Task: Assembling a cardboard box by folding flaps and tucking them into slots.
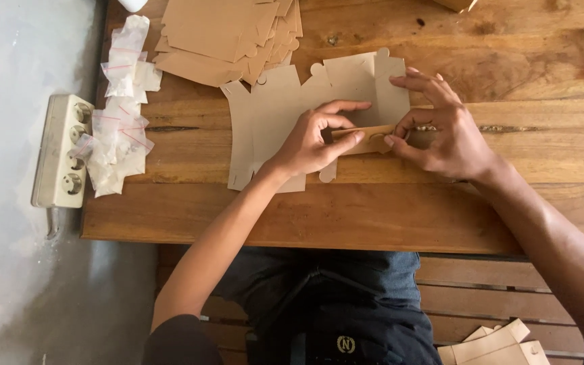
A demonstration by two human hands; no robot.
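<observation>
Both my left hand (309,142) and right hand (441,132) pinch one folded flap of the flat tan die-cut cardboard box blank (272,115), its other flaps still unfolded.

A flat tan cardboard box blank (272,128) lies unfolded on the wooden counter (373,216), one flap bent up between the left hand (312,138) and right hand (441,135). Behind it, at the counter's far edge, sits a loose stack of tan box blanks (224,37). On the counter's left end lies a heap of small clear plastic zip bags (119,115) with thin red seal lines. Folded tan cardboard boxes (498,345) rest on the slatted bench (481,290) at lower right.
</observation>
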